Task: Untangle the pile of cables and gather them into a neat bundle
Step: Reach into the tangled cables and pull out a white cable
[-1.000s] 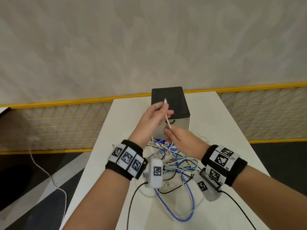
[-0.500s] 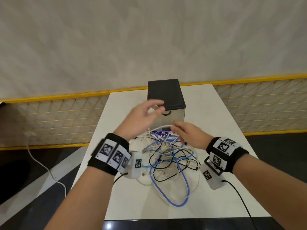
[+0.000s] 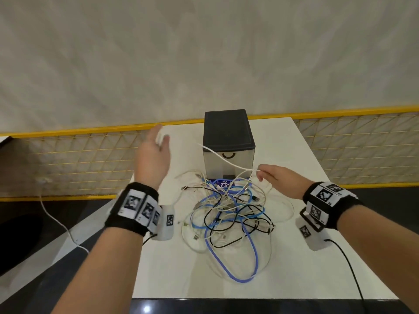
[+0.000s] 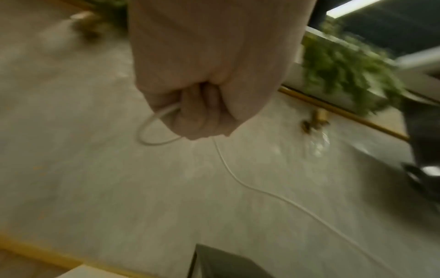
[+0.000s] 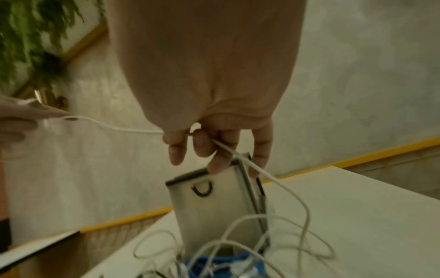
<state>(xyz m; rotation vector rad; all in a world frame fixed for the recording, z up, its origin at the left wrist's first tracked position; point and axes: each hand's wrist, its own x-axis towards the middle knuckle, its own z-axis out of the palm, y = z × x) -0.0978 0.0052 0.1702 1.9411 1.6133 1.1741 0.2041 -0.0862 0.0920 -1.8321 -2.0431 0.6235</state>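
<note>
A tangle of white, blue and black cables lies in the middle of the white table. One white cable is lifted out of it and stretched between my hands, in front of the box. My left hand is raised at the table's far left. In the left wrist view it is a fist around the white cable, which loops out of it. My right hand pinches the same cable near the box's lower right corner. The right wrist view shows the fingers curled on the cable.
A small drawer box with a black top stands at the table's far middle, right behind the pile. A yellow mesh fence runs behind and beside the table. A loose white cord lies on the floor to the left.
My hands have moved apart: the left swung up and to the left, the right to the right. The white cable, held short between them before, now spans a long stretch across the box.
</note>
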